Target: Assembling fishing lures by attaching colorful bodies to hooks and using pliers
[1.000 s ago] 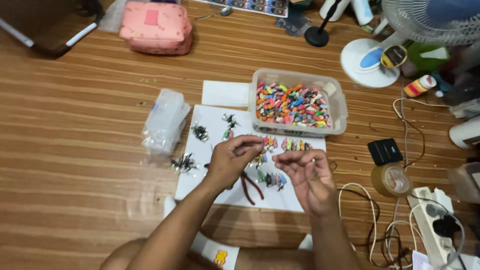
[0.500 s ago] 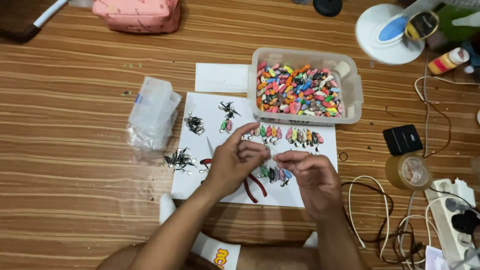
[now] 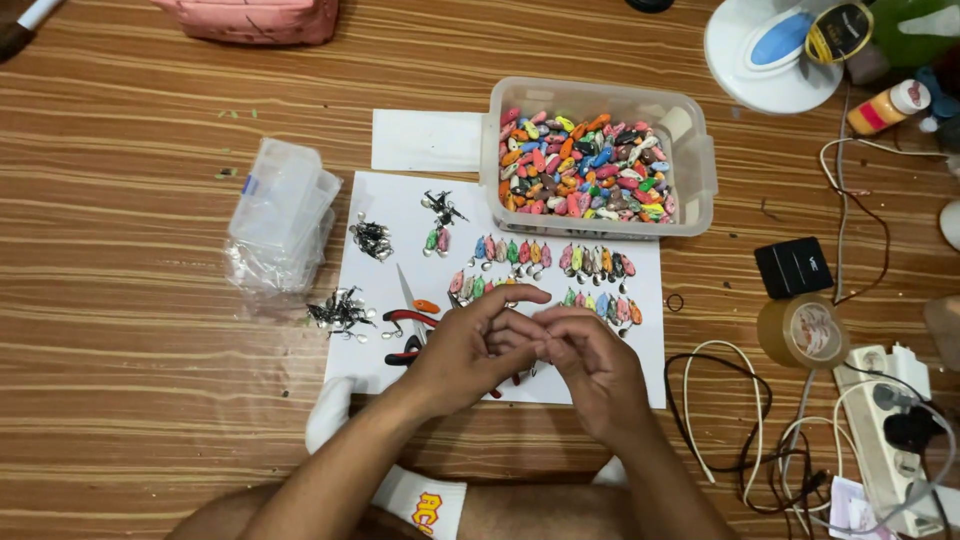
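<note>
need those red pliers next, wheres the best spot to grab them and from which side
Grip the red-handled pliers by the handles, coming from the left. The handles stick out on the white sheet to the left of the left hand, while the jaw end is hidden under the hands. The right hand is farther away, so the left hand seems better placed.

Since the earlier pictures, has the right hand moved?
Yes. The right hand has moved toward the left hand above the white paper; their fingertips now meet.
</note>
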